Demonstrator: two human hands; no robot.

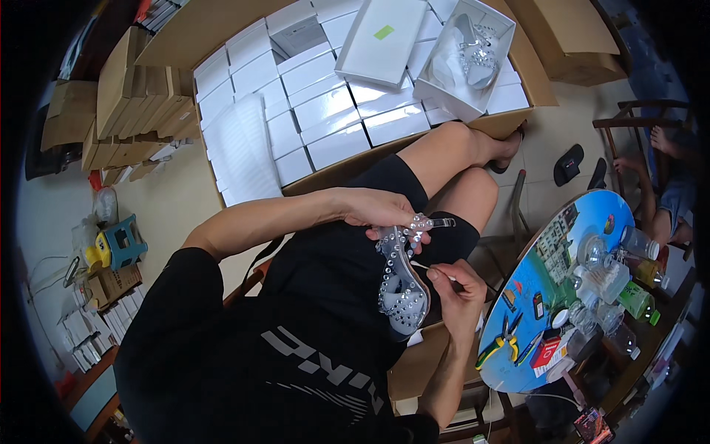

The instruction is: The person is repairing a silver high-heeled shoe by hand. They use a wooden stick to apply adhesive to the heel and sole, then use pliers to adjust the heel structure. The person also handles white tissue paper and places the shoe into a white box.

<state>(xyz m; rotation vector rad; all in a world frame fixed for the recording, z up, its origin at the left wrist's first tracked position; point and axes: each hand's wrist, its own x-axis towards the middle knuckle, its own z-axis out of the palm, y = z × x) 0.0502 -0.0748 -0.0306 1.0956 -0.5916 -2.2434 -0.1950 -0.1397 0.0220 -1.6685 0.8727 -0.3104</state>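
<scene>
Above my lap, my left hand (384, 211) grips a clear, studded sandal (405, 305) by its strap end. The sandal hangs tilted, its toe toward me, with shiny round studs along the see-through straps. My right hand (458, 287) pinches a thin white stick that looks like a cotton swab (420, 265). Its tip is at the side of the sandal, close to my left fingers; whether it touches is too small to tell.
Ahead stands a large carton (325, 177) packed with white shoe boxes (325, 111). On them lie an open box with another studded sandal (479, 66), a lid (381, 41) and white foam wrap (240, 148). At right, a round table (518, 288) holds pliers (504, 342) and bottles; another person sits beyond.
</scene>
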